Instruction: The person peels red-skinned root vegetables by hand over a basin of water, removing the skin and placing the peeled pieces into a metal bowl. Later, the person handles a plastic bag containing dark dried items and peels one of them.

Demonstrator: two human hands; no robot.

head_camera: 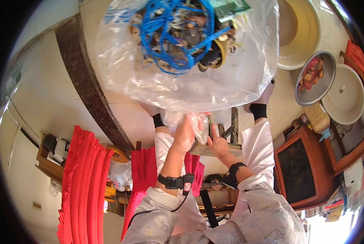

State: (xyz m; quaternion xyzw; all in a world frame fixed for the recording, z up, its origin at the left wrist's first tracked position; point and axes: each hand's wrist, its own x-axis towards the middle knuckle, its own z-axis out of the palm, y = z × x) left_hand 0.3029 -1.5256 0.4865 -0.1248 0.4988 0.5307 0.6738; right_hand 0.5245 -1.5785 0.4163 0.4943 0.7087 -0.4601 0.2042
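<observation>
A large clear plastic bag (182, 91) is spread on the floor before me. On it lie a tangle of blue plastic strapping (177, 61), dark mixed scraps (194, 33), a green packet (231, 10) and a black and yellow rounded object (214, 55). My left hand (183, 134) grips the bunched near edge of the bag, and some of its fingers are hidden by the plastic. Just right of it, my right hand (219, 145) has its index finger extended and holds nothing visible. That hand is over a small wooden stool (200, 149); whether it touches the stool I cannot tell.
To the right stand a yellow basin (311, 39), a grey metal bowl (328, 85) of reddish produce and a white basin (350, 113). Nearer is a wooden-framed cabinet with a dark panel (296, 170). A dark floor strip (78, 61) and red curtains (84, 189) are leftward.
</observation>
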